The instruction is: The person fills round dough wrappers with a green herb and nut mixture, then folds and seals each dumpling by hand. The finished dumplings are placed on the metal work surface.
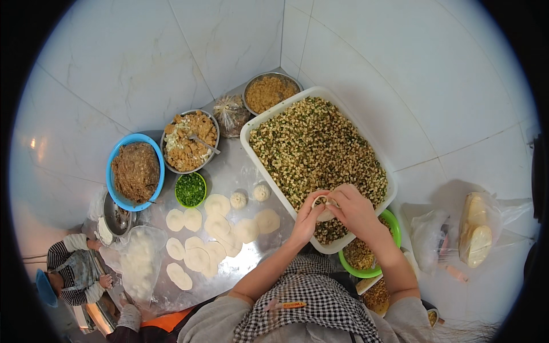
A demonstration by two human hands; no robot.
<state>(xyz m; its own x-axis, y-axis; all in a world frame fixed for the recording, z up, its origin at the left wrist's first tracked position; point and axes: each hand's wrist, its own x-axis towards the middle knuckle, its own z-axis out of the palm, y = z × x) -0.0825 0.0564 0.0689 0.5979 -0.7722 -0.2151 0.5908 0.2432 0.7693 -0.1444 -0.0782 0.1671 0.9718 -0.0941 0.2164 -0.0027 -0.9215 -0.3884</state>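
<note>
My left hand (306, 218) cups a filled round dough wrapper (324, 212) over the near part of a large white plastic tub (273, 173) full of diced tofu-like cubes and chopped greens (315, 145). The fingers of my right hand (352, 210) pinch the wrapper's rim, whose top is partly open, with filling showing inside. Two pleated buns (238, 200) stand on the metal table left of the tub. Flat dough rounds (217, 205) lie in loose, overlapping groups nearby, some dusted with flour.
Along the wall stand a blue basin (161, 171) of minced filling, a metal bowl (218, 128) with a spoon, a green bowl (205, 184) of chopped scallions and another metal bowl (245, 96). A green basin (396, 227) sits beside the tub. Co-workers' hands (105, 281) are at far left, near bagged dough (139, 261).
</note>
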